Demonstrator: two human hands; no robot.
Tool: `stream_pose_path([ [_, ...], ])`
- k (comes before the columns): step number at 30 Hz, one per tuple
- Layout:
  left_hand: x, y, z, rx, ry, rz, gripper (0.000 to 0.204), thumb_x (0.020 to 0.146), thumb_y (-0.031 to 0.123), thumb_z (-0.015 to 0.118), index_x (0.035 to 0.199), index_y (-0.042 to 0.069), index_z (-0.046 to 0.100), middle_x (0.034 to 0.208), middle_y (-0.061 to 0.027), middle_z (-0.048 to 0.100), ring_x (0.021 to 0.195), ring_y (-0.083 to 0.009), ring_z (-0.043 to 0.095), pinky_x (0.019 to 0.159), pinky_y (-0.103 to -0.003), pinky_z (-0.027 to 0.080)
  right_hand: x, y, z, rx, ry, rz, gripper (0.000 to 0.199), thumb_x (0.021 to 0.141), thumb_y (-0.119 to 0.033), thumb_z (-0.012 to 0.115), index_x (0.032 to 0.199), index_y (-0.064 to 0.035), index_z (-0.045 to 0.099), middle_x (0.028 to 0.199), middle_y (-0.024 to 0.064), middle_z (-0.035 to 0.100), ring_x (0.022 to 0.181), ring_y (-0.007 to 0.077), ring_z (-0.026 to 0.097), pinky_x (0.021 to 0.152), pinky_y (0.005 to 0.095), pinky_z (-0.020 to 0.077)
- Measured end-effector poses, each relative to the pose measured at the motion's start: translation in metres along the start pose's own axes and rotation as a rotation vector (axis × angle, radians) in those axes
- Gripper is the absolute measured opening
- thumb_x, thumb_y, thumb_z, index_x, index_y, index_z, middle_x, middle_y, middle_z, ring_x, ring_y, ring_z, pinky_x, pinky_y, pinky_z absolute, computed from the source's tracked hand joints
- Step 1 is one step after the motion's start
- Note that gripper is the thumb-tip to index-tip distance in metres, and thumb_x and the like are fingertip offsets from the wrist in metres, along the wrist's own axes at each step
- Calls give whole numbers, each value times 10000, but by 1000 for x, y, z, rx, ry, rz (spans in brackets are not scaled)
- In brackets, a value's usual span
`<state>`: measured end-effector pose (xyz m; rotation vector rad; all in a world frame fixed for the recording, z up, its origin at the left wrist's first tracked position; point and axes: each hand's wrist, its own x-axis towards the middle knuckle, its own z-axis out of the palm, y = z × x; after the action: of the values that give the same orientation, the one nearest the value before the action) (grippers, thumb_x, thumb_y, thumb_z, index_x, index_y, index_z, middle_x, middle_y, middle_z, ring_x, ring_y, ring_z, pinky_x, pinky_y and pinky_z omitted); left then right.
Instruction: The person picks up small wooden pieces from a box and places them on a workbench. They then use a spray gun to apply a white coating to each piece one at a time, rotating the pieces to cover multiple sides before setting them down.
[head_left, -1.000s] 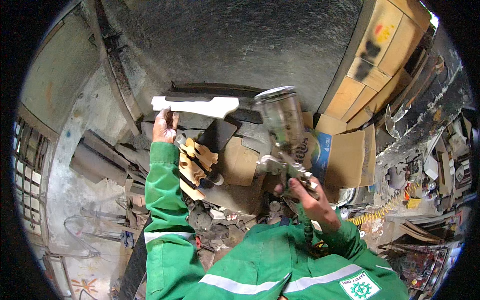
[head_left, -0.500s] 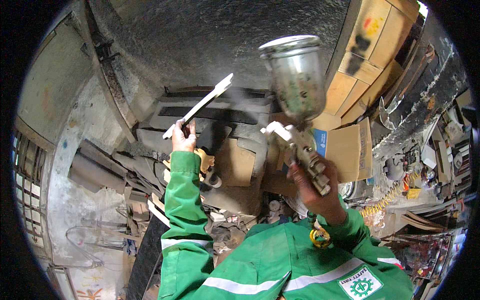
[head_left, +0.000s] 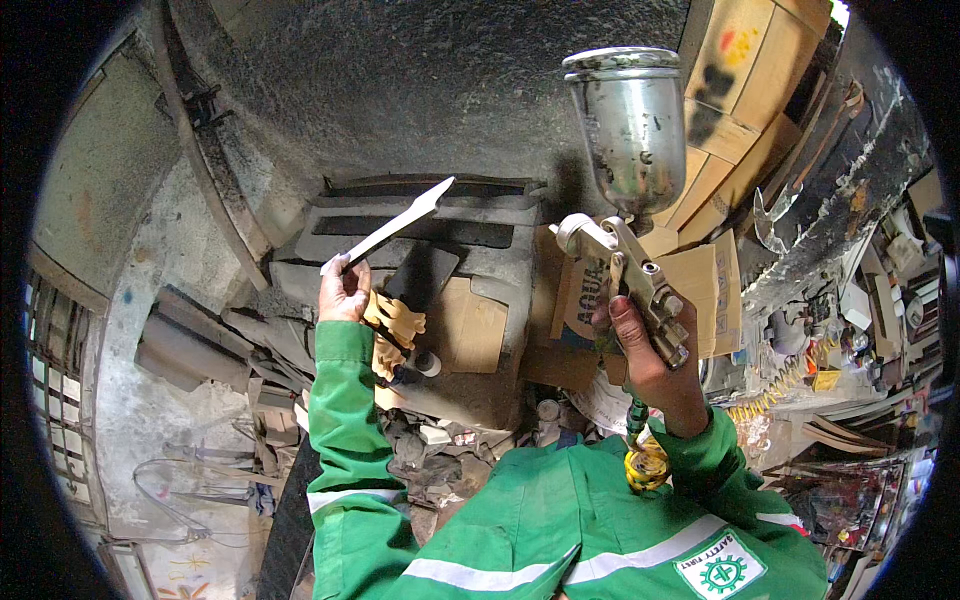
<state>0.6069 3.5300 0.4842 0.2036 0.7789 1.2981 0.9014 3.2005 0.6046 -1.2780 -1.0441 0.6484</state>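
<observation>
My right hand (head_left: 648, 362) grips a metal spray gun (head_left: 628, 275) whose shiny cup (head_left: 626, 128) stands upright on top. A yellow coiled hose fitting (head_left: 645, 462) hangs below the handle. My left hand (head_left: 342, 290) holds one end of a thin white flat strip (head_left: 395, 226) that points up and to the right, tilted. Both arms wear green sleeves with reflective bands. The gun's nozzle faces left, apart from the strip.
Dark grey panels (head_left: 420, 225) lie stacked below the strip. Yellow work gloves (head_left: 395, 325) and cardboard pieces (head_left: 470, 325) rest on them. Cardboard boxes (head_left: 740, 70) stand at the upper right. A cluttered bench with tools (head_left: 850, 300) runs along the right.
The spray gun has risen from low and tilted to upright and closer. The white strip has turned from flat and horizontal to a steep tilt, edge toward me.
</observation>
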Motion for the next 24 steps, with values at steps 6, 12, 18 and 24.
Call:
stream_pose_path([
  [6,0,11,-7,-87,17,-27,74,791,-11,609,809,55,580,756,-52,601,723,-169,601,744,-350,554,-26,10,7,125,-88,-58,380,832,-59,634,1162,-11,450,1026,113,599,917,180,593,782,291,478],
  [12,-36,10,0,-168,-290,314,184,847,-64,523,1022,-8,527,920,-109,614,866,-211,609,850,-389,507,-34,11,-8,271,-158,283,287,882,-59,556,1157,-25,479,1028,70,596,946,141,572,817,284,461],
  [18,-89,2,25,506,-621,1138,171,787,-79,585,832,38,468,847,-105,591,904,-236,601,971,-428,401,-6,3,-2,-27,-65,59,168,887,-79,560,1042,-22,527,851,46,624,804,125,599,743,268,479],
  [24,-108,-4,42,691,-709,1232,205,800,30,624,768,60,423,789,-118,608,854,-252,626,1012,-477,343,-20,6,11,273,-132,149,267,888,-77,561,1133,-11,477,885,58,614,784,118,587,691,272,485],
])
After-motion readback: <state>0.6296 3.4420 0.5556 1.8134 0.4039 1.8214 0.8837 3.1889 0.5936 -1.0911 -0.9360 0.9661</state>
